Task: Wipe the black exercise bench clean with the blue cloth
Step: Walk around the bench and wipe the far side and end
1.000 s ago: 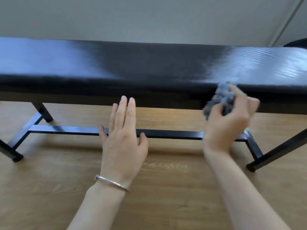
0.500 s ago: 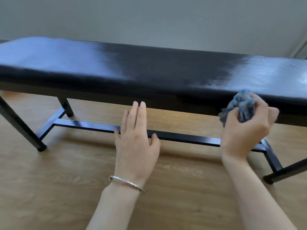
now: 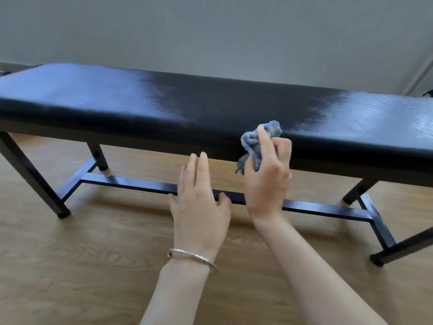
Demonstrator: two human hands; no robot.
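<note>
The black exercise bench (image 3: 187,106) stretches across the view, its padded top shiny at both ends. My right hand (image 3: 267,177) grips the crumpled blue cloth (image 3: 256,141) and holds it against the bench's near front edge, a little right of the middle. My left hand (image 3: 199,202) hovers flat with straight fingers just left of the right hand, in front of and below the bench edge, touching nothing. A silver bangle sits on my left wrist.
The bench's black metal frame has a low crossbar (image 3: 140,184) and legs (image 3: 30,181) on a wooden floor (image 3: 70,266). A grey wall (image 3: 210,31) runs close behind the bench. A dark object (image 3: 428,93) shows at the far right edge.
The view has shifted right along the bench. My right hand with the cloth has moved left toward the bench's middle and now sits close beside my left hand.
</note>
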